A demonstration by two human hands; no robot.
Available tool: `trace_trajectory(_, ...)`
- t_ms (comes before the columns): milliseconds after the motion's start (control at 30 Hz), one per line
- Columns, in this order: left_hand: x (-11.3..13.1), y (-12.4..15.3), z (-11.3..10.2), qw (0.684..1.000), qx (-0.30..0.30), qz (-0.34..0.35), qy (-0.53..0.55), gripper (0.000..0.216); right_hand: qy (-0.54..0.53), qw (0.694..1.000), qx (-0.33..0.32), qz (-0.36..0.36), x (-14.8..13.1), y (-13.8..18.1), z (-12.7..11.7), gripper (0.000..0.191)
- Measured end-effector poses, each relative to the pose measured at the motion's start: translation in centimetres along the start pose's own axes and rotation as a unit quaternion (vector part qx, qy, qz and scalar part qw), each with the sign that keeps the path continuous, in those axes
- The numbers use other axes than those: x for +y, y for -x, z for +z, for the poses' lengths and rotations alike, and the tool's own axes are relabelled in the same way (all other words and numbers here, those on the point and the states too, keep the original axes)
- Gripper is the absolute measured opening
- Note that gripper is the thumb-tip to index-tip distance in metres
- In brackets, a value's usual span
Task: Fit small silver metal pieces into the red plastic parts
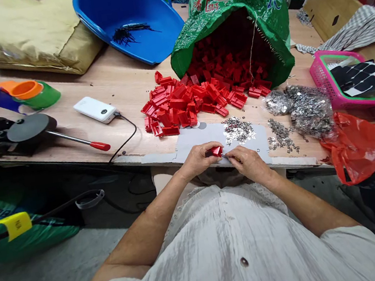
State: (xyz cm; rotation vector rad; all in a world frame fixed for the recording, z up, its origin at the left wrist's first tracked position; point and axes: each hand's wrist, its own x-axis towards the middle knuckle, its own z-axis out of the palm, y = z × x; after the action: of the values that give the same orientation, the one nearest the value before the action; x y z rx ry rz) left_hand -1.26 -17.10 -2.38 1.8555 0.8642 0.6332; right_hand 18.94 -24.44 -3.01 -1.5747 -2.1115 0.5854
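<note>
My left hand [200, 158] is closed on a small red plastic piece [216, 150] at the table's front edge. My right hand [247, 162] is pinched beside it, its fingertips touching the piece and holding a small metal part too tiny to name. Just beyond my hands lies a heap of small shiny metal parts [238, 129] on a grey sheet [204, 138]. A pile of red plastic pieces [184, 103] spills from a green sack [235, 16] lying on its side.
A blue basin [127, 18] with black bits stands at the back. A white power bank [95, 109] with cable lies left, near a black press tool with a red-tipped lever [31, 131]. On the right are clear bags of metal parts [305, 106], a pink basket [348, 83] and a red bag [367, 144].
</note>
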Motion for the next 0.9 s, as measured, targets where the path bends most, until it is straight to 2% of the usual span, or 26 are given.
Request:
trace_trajectory(333,-0.4,0.0,0.1,0.999,0.011,0.005,0.033,0.03,-0.043,0.999,-0.009,0.001,0.1,-0.3,-0.7,0.018)
trace_trajectory(567,-0.9,0.0,0.1,0.999,0.016,0.017,0.03,0.032,-0.012,0.999,-0.021,0.029,-0.8,-0.3,-0.6,0.017)
trace_trajectory(800,-1.3,-0.2,0.3,0.999,0.014,0.019,0.031,0.029,0.065,0.995,-0.023,0.078,-2.6,-0.8,0.1,0.017)
trace_trajectory(900,-1.1,-0.2,0.4,0.999,0.009,0.023,0.023,0.028,0.064,0.994,-0.036,0.075,-2.6,-1.0,-0.1,0.017)
